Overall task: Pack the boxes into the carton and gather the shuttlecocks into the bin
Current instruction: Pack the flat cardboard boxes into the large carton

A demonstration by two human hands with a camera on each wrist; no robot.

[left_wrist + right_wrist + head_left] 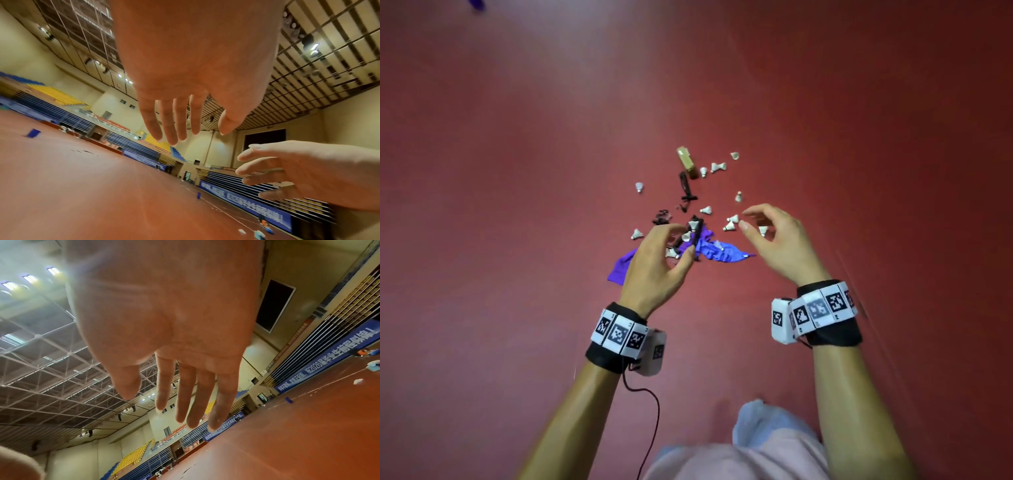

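Note:
Several white shuttlecocks (pixel 639 187) lie scattered on the red floor (pixel 517 205), below both raised hands. Among them is a small tan box (pixel 687 161) on its side. In the head view my left hand (pixel 678 240) hangs over the pile's near edge, fingers loosely bent. The left wrist view shows this left hand (pixel 199 136) with straight fingers and nothing in it. My right hand (pixel 748 219) hovers to the right over a pair of shuttlecocks (pixel 731 222). In its own wrist view the right hand (pixel 148 404) is spread and empty.
A crumpled purple cloth (pixel 719 251) and black straps (pixel 686 186) lie among the shuttlecocks. A small blue object (pixel 34 133) stands far off on the floor, another blue object (pixel 289 400) farther away. Open red floor surrounds the pile. Stands and banners line the hall.

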